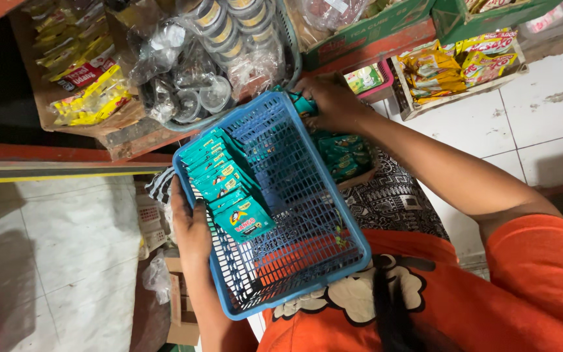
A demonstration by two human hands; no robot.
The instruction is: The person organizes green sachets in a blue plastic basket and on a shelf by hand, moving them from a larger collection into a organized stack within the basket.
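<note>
One blue basket (307,215): teal sachets (226,182) | left hand (190,228) grips rim | right hand (330,101) clutches sachet

Yellow snack packets (454,65) fill a tray beside bagged round tins (226,26).

Blue basket (307,215): moulded plastic lattice, slightly glossy. Teal sachets (226,182): glossy foil-like film. Orange shirt (522,293): matt cloth. Floor tiles (542,124): smooth, scuffed. Bagged lids (197,85): clear shiny plastic wrap.
</note>
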